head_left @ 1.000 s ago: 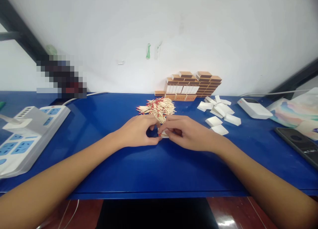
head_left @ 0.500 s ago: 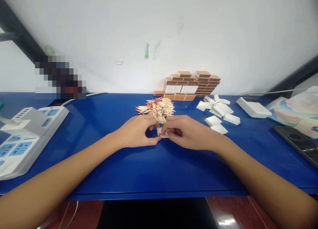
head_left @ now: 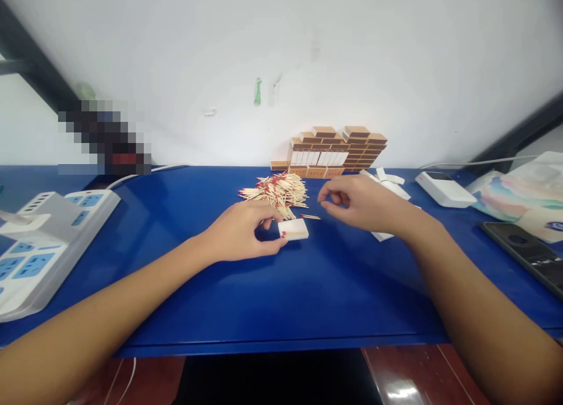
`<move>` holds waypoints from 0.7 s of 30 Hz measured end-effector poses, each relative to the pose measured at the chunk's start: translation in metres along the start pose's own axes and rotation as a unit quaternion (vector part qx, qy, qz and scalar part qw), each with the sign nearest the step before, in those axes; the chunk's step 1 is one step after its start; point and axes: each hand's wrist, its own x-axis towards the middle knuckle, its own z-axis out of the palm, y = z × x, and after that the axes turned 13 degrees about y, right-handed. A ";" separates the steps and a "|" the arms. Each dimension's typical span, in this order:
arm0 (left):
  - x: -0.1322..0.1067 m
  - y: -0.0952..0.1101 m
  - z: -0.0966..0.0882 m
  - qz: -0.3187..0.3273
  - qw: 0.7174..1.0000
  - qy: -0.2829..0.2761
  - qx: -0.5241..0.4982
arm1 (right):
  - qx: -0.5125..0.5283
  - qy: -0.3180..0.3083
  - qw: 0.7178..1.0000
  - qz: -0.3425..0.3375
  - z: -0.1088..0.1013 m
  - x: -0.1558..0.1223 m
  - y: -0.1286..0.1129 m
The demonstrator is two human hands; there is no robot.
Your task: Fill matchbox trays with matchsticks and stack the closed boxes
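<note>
White, card-like and shallow, a small tray (head_left: 294, 227) shows in the head view at the fingertips of the left grip (head_left: 237, 230), held by its left end. That grip is partly closed: the thumb presses the near side and the fingers reach the far corner, with a rounded gap between them and the palm. The tray's long axis runs left to right, away from the left grip and towards the right one, its free end outward. A few thin matches (head_left: 296, 234) lie along its near side, red heads towards the left thumb.

Beyond the tray and nearer to the body than the white pieces, the right grip (head_left: 358, 200) hangs with loosely curled fingers, thumb close to forefinger; whether the tips meet or pinch anything, I cannot tell. Between the two grips, loose matches (head_left: 311, 217) point their heads leftward. Just beyond the left grip spreads a tangled heap of pale wooden matches (head_left: 284, 188). Farther off, brown matchboxes (head_left: 364, 157) with dark sides are stacked like bricks. Folded white trays (head_left: 393, 186), angular and matt, are partly hidden behind the right grip. Below everything, the table (head_left: 246, 305) is smooth, glossy blue.
</note>
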 end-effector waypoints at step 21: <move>0.003 0.000 -0.007 0.005 0.995 0.012 0.096 | 0.053 -0.035 0.997 0.037 0.014 -0.004 -0.012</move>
